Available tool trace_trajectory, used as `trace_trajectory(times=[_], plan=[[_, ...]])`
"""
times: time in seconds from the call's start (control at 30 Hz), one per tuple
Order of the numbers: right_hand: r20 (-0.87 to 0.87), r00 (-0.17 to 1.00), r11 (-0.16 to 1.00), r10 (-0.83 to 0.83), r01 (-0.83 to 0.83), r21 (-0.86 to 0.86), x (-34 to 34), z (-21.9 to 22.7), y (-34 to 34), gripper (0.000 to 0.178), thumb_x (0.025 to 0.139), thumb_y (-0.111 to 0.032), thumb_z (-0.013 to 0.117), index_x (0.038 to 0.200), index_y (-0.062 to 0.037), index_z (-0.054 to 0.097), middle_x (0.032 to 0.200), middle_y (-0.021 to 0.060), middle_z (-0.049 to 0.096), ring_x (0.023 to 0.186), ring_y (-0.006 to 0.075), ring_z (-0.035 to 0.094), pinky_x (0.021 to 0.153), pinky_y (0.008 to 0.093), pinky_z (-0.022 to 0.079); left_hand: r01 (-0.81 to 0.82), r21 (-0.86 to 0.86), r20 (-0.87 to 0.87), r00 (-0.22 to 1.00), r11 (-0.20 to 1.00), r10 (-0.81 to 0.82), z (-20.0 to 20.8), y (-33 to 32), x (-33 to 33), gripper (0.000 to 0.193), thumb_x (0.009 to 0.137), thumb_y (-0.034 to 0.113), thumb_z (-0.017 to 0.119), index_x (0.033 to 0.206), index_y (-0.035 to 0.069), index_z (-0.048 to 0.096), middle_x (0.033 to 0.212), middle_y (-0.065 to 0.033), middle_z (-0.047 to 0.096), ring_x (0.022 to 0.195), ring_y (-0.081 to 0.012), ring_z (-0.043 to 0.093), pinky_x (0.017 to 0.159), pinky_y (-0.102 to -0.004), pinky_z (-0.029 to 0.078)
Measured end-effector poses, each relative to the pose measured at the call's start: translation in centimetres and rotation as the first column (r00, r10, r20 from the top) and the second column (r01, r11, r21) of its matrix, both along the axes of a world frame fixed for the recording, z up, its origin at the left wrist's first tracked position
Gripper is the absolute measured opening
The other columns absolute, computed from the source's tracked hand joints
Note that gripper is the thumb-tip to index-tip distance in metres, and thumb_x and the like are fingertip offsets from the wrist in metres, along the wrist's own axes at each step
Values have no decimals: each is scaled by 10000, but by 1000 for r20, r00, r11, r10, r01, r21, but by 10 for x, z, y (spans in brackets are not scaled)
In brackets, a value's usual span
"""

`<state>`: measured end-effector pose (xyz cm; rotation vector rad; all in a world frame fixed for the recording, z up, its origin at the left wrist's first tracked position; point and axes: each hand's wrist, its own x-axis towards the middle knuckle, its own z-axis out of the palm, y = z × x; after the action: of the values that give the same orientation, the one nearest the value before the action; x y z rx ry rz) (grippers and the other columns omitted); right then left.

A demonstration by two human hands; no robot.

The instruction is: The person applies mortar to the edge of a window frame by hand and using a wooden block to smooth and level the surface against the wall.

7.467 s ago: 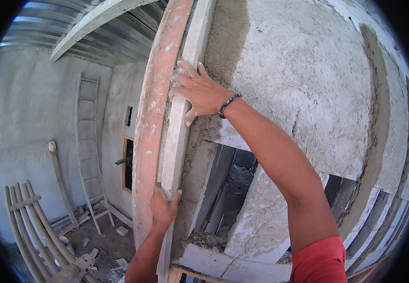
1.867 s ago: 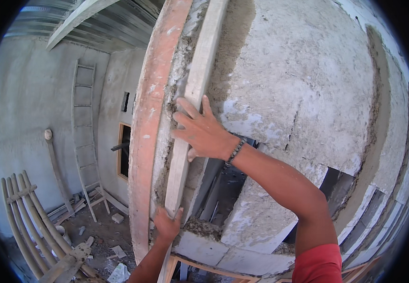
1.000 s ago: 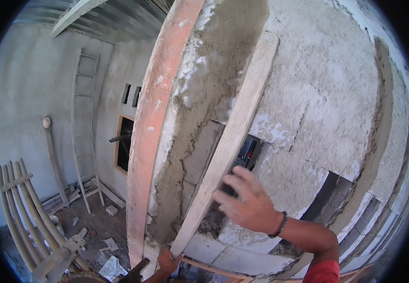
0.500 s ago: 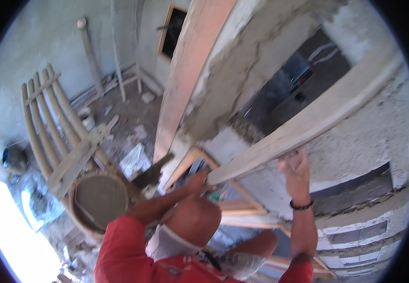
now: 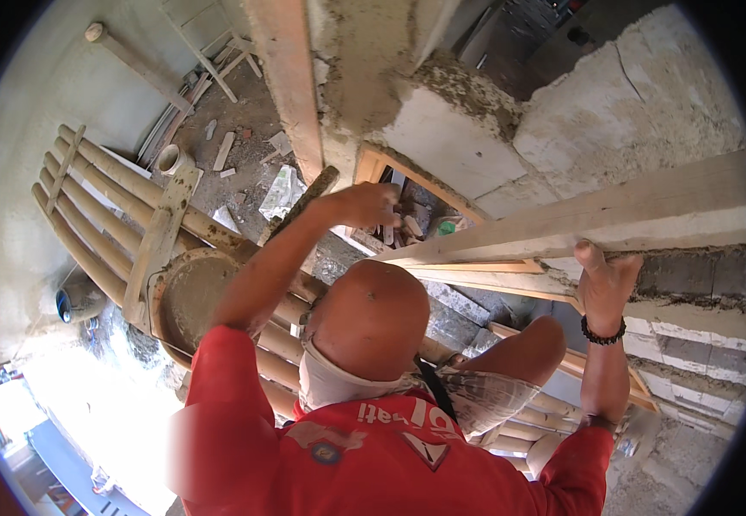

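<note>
A long, pale wooden board (image 5: 562,228) runs from beside the window opening out to the right edge along the wall. My right hand (image 5: 605,279) is against its lower edge, thumb spread from the fingers, a dark beaded bracelet at the wrist; part of the grip is hidden. Above the board's narrow left end hovers my left hand (image 5: 360,206), its fingers apart and bent, nothing visible in them. Behind that hand stands a wooden window frame (image 5: 442,189) set in the rough wall. Both arms wear red sleeves.
Bamboo poles (image 5: 98,219) form a scaffold at left, crossed by a plank (image 5: 162,245). A round pan of grey mortar (image 5: 196,297) rests on it beside my left arm. Below, a white bucket (image 5: 173,160) stands on the rubble-strewn floor. Block wall (image 5: 596,120) rises to the right.
My left hand has come off the board's end and lifted above it. The board lies flatter across the view, with my right hand still at its lower edge. The view has shifted.
</note>
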<state>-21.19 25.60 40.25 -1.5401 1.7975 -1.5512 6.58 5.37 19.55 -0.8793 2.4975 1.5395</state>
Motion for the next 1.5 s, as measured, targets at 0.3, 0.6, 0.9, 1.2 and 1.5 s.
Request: trace_trajectory(times=[0.3, 0.6, 0.9, 1.2, 1.5], plan=[[76, 997, 1000, -1, 0, 11, -40, -14, 43, 606, 745, -261, 893, 1146, 66, 578, 1013, 93, 657, 890, 195, 627, 824, 333, 520, 128, -127, 463, 884, 984, -55, -94, 25, 27, 660, 932, 450, 656, 1438, 54, 505, 1381, -192, 601, 1322, -378, 536, 1082, -601, 388], [39, 999, 994, -8, 4, 105, -65, -44, 82, 809, 769, -284, 895, 1348, 47, 437, 1224, 104, 574, 1082, 190, 561, 963, 342, 459, -565, -254, 13, 810, 785, 587, -71, 4, 6, 820, 899, 292, 698, 1520, -35, 274, 1176, -328, 642, 1138, -455, 618, 963, -504, 507], [98, 993, 993, -67, 56, 108, -77, -53, 107, 816, 768, -228, 894, 1375, 31, 415, 1265, 102, 569, 1093, 201, 567, 990, 351, 449, -654, -415, -154, 736, 633, 659, -81, -3, -42, 985, 870, 182, 698, 1559, -59, 37, 1495, -375, 304, 1225, -520, 522, 989, -503, 499], [26, 986, 986, -163, 162, 38, -71, -55, 106, 666, 768, -316, 871, 1222, 50, 549, 1107, 100, 630, 988, 205, 597, 928, 348, 470, -450, -633, -378, 890, 630, 255, -68, 44, -58, 718, 833, 144, 698, 1468, -11, 401, 1479, -280, 377, 1309, -486, 430, 1072, -509, 418], [23, 991, 979, -130, 124, 159, -80, -62, 114, 789, 721, -324, 913, 1276, 51, 496, 1203, 118, 584, 1062, 217, 567, 980, 362, 447, -832, -236, -496, 548, 502, 674, -74, 19, -35, 624, 843, 140, 701, 1397, -34, 471, 1280, -287, 554, 1185, -445, 536, 1058, -489, 420]])
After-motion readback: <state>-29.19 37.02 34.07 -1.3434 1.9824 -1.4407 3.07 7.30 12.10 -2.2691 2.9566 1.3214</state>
